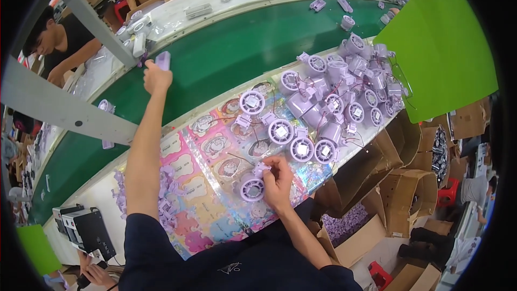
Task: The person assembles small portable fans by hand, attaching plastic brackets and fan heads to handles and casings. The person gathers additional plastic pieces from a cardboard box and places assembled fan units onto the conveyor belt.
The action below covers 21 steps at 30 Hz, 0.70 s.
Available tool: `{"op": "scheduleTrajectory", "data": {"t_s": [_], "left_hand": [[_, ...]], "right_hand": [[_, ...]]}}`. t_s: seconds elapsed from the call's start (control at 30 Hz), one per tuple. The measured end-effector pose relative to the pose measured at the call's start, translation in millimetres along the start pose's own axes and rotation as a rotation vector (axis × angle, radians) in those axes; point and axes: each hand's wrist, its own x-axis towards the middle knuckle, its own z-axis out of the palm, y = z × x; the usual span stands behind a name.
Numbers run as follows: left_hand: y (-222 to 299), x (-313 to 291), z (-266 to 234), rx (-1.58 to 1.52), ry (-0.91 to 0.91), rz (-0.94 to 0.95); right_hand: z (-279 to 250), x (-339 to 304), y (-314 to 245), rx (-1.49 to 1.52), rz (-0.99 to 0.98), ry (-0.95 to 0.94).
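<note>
My left hand [156, 79] reaches far out over the green conveyor belt, its fingers closed on a long lavender plastic housing [162, 60]. Close to my body, my right hand [278, 182] pinches the small bracket end of a lavender fan unit [252, 189]. That unit has a round grille and a thin wire, and it rests on the colourful printed sheet [207, 213]. Several more lavender fan units [281, 131] lie just beyond my right hand, some with grille up. Small lavender plastic parts [168, 199] are heaped beside my left forearm.
A large pile of fan units [344, 81] covers the right of the bench, beside a green panel [436, 43]. A grey metal post [97, 16] stands near my left hand. Open cardboard boxes [358, 237] are at lower right. Across the belt, a person [70, 43] works.
</note>
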Motion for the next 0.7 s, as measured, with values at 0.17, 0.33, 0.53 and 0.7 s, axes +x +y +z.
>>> {"op": "scheduleTrajectory", "data": {"t_s": [0.17, 0.33, 0.53, 0.7], "left_hand": [[15, -94, -64, -0.249, -0.255, 0.248], [-17, -225, -116, -0.243, -0.213, 0.431], [-55, -330, -121, -0.188, -0.097, 0.5], [-39, -364, -125, -0.766, -0.279, 0.508]], "right_hand": [[-5, 1, 12, 0.048, 0.011, -0.034], [-6, 0, 5, 0.128, 0.013, -0.119], [-11, -8, 1, 0.294, 0.055, -0.192], [-12, -21, -16, 0.262, 0.083, -0.227]]}}
